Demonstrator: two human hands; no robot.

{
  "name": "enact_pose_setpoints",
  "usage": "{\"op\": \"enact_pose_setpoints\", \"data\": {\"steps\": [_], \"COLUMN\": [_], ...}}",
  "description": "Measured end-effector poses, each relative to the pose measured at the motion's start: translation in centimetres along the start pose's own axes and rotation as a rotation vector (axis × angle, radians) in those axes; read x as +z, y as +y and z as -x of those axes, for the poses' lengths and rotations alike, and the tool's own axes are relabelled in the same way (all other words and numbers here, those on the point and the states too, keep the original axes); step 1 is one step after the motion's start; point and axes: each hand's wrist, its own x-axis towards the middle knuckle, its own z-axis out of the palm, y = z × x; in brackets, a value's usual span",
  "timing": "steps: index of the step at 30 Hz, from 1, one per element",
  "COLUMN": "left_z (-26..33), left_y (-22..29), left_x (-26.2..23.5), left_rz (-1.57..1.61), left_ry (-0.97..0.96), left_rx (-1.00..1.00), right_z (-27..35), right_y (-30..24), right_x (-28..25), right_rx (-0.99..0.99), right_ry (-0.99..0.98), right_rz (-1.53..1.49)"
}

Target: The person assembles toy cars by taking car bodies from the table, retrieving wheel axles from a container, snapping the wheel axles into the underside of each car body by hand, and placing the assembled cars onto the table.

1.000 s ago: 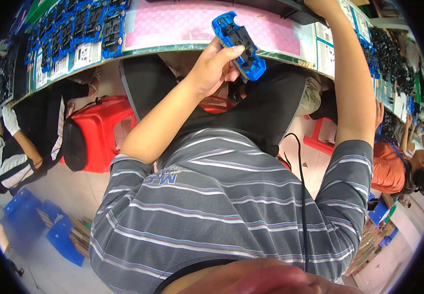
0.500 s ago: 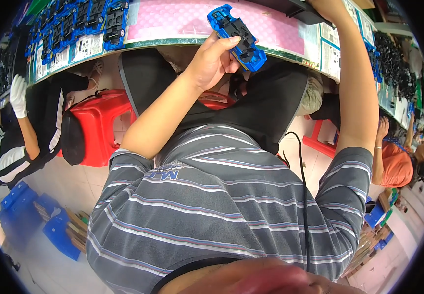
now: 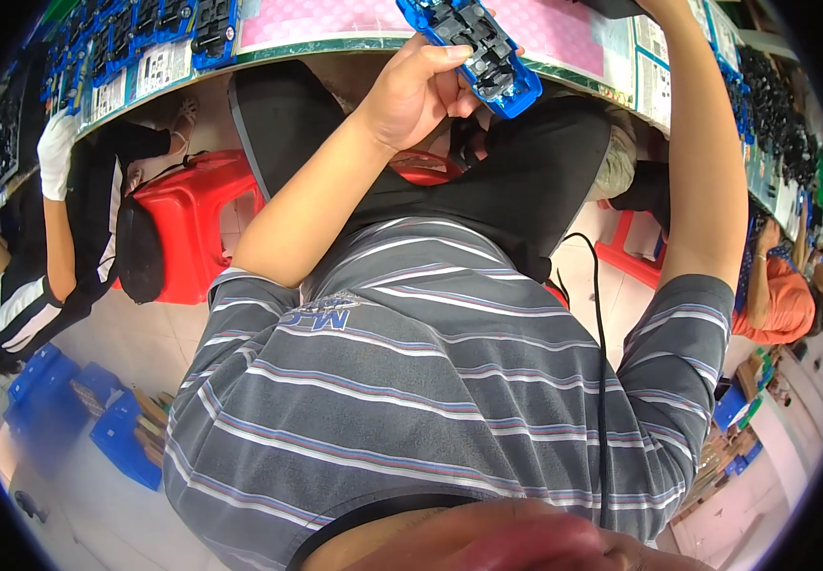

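Note:
My left hand (image 3: pixel 416 90) is closed around a blue toy car body (image 3: pixel 519 98), held up at the table's near edge. Its open underside faces me, with black plastic parts inside and my thumb pressing along one side. Out to the right, my right arm stretches forward over the table. Only the base of my right hand (image 3: pixel 661 8) shows at the upper edge, beside a black tray (image 3: pixel 611 8). The fingers of that hand are out of sight.
Several blue toy cars (image 3: pixel 214 33) with black undersides stand in rows on the table's left part. A pink dotted mat (image 3: pixel 335 21) lies ahead. At left, a co-worker's white-gloved hand (image 3: pixel 56 152) is beside the table, near a red stool (image 3: pixel 188 224). Blue bins (image 3: pixel 126 443) are on the floor.
My left hand and the toy car sit slightly higher in the picture, and the car's far end is now cut off. My right hand has slipped further out of view. The co-worker's gloved hand has shifted.

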Motion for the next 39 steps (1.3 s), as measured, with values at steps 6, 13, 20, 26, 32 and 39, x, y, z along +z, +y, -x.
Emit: {"op": "enact_pose_setpoints", "data": {"steps": [6, 13, 20, 26, 32, 39], "left_z": [1.0, 1.4, 1.3, 1.6, 1.6, 1.6], "left_y": [0.4, 0.2, -0.1, -0.1, 0.3, 0.7], "left_x": [-0.4, 0.4, -0.3, -0.6, -0.9, -1.2], "left_rz": [-0.047, -0.408, -0.449, -0.414, -0.348, -0.487], "left_ry": [0.03, 0.111, 0.196, 0.218, 0.208, 0.187], "left_rx": [0.033, 0.102, 0.103, 0.082, 0.072, 0.093], "right_z": [1.4, 1.7, 1.7, 2.6, 2.4, 3.1], "right_y": [0.0, 3.9, 3.2, 1.2, 0.8, -0.6], "right_x": [1.1, 3.2, 2.9, 1.9, 1.8, 1.0], "right_rx": [0.153, 0.176, 0.135, 0.045, 0.108, 0.147], "right_ry": [0.233, 0.376, 0.304, 0.526, 0.527, 0.457], "right_rz": [-0.034, -0.095, -0.13, -0.265, -0.395, -0.155]}}
